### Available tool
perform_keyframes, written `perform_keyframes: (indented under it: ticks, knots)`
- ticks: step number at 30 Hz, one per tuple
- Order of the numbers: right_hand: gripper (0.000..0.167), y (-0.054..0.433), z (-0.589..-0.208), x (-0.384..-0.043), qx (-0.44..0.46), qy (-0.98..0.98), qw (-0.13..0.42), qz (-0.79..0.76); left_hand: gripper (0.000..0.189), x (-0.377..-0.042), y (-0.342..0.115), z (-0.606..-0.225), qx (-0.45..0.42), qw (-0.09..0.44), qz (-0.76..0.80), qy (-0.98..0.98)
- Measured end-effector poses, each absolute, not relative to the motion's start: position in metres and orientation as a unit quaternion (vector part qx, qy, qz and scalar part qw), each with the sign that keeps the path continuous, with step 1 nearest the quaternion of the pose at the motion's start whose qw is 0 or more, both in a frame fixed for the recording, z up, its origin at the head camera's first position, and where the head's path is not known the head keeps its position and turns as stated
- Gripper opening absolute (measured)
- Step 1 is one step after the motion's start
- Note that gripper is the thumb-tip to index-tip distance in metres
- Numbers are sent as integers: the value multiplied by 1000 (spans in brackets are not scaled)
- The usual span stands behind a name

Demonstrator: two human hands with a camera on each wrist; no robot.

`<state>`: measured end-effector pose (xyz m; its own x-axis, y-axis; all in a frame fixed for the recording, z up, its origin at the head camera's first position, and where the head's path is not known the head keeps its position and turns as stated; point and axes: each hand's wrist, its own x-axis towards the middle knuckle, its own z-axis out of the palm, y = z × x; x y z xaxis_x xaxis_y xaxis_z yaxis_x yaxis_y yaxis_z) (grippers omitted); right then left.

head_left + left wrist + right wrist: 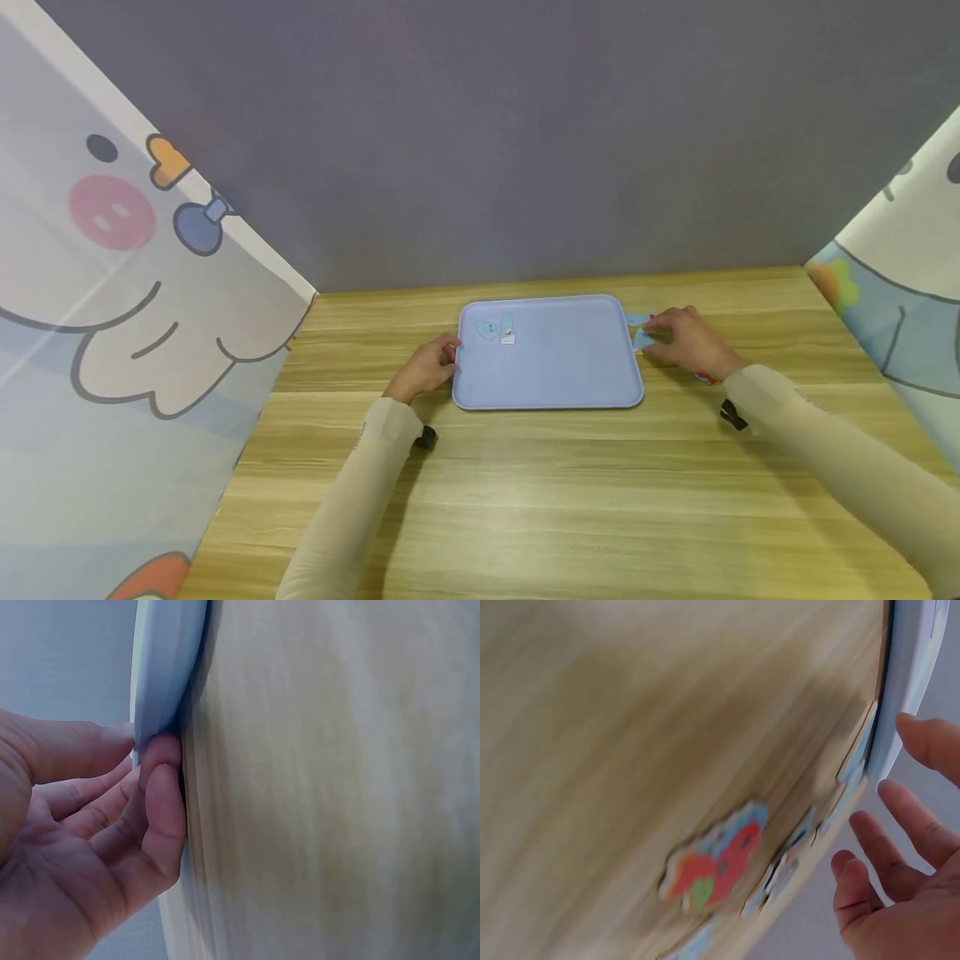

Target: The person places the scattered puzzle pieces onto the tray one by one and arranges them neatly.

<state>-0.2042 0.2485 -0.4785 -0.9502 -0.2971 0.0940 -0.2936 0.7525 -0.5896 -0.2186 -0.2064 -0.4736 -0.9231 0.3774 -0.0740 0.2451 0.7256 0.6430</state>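
Note:
A pale blue tray lies on the table. My left hand is at its left side; the left wrist view has the thumb on the rim and curled fingers against the tray's outer edge, pinching it. Two small light-blue pieces, one irregular and one narrow, lie on the tray's left part. By the right edge, my right hand hovers over flat light-blue pieces. Its fingers are spread and loosely bent in the right wrist view, with nothing between them. A red-and-blue puzzle-like piece lies near that hand.
More flat printed pieces lie on the wood-grain table to the tray's right, partly hidden by the right arm in the head view. A grey panel stands behind the table, and cartoon-printed walls flank it.

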Motion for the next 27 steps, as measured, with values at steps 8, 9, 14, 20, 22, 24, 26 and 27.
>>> perform_keyframes:
  ticks: [8, 9, 14, 20, 22, 24, 26, 27]
  knots:
    - [35, 235, -483, -206, -176, 942, -22, -286, 40, -218, -207, -474, 174, 99, 335, 921]
    - [35, 235, -484, -207, -175, 942, -21, -284, 40, -218, -207, -474, 176, 100, 334, 921]
    - [35, 233, -487, -209, -160, 946, -14, -282, 40, -217, -206, -472, 175, 96, 326, 924]
    - [34, 232, -489, -210, -147, 949, -15, -280, 40, -217, -205, -472, 172, 94, 326, 925]
    - [33, 232, -490, -211, -148, 948, -14, -280, 40, -217, -205, -473, 172, 95, 328, 924]
    - [31, 233, -490, -211, -149, 948, -10, -280, 40, -217, -205, -474, 174, 95, 329, 923]
    - [30, 235, -489, -211, -147, 948, -3, -283, 40, -217, -205, -474, 176, 95, 329, 923]
    - [29, 235, -489, -210, -146, 947, 0, -285, 40, -217, -205, -474, 176, 95, 329, 923]
